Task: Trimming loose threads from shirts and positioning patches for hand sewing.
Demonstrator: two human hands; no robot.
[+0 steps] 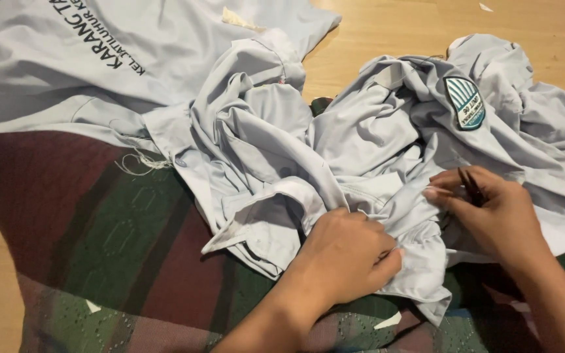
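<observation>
A crumpled pale grey shirt (263, 150) lies in front of me, with a teal shield-shaped patch (464, 102) on a sleeve at the right. My left hand (344, 258) pinches a fold of the shirt near a cuff. My right hand (488, 209) rests on the same cloth just to the right and holds a small dark thin tool (471, 186) between its fingers. The tool's tip is hidden by the fingers.
A second pale grey garment (99, 59) with dark printed lettering lies spread at the upper left. Under the clothes is a maroon and green patterned cloth (99, 248) on a wooden floor (413, 26). Small paper scraps (387, 320) lie on the patterned cloth.
</observation>
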